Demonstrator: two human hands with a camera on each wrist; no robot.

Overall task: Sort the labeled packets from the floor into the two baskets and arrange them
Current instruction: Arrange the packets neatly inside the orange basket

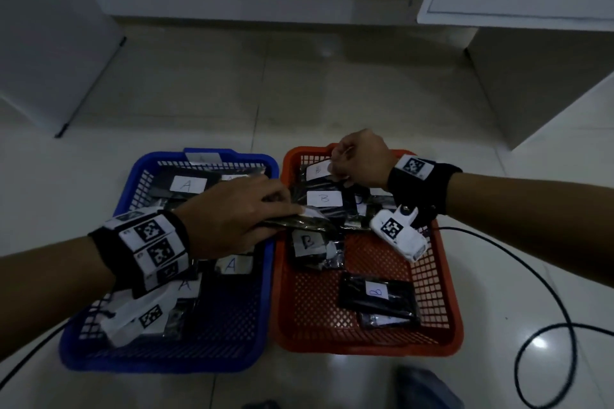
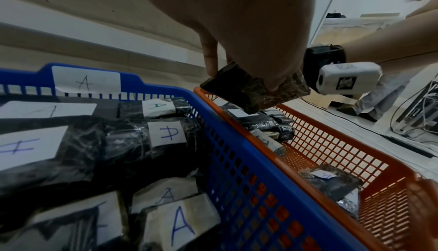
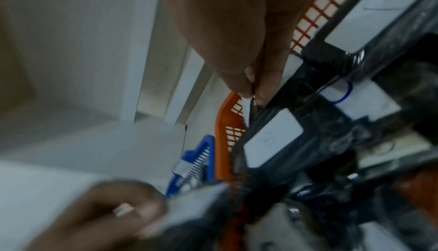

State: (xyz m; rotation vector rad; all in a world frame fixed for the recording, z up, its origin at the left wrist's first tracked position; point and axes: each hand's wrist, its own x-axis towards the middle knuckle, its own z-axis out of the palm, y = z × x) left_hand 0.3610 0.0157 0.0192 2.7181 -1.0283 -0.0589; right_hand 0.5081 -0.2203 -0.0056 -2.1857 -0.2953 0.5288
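A blue basket [image 1: 166, 365] on the left holds black packets labelled A [image 1: 186, 184]. Beside it, an orange basket [image 1: 365, 347] holds packets labelled B [image 1: 324, 198]. My left hand [image 1: 292, 209] grips a dark packet [image 1: 309, 224] over the border between the two baskets. In the left wrist view the thumb and fingers of that hand [image 2: 241, 75] clamp this packet [image 2: 255, 94] above the orange rim [image 2: 296, 167]. At the orange basket's far end my right hand [image 1: 337, 164] pinches the edge of a black B packet [image 1: 317, 171]. The right wrist view shows its fingertips [image 3: 260, 95] closed on a thin packet edge.
A black cable [image 1: 548, 276] loops over the tiled floor right of the orange basket. A white cabinet [image 1: 531, 76] stands at the back right and a white panel [image 1: 50, 43] at the left. My knee [image 1: 425, 388] shows at the bottom edge.
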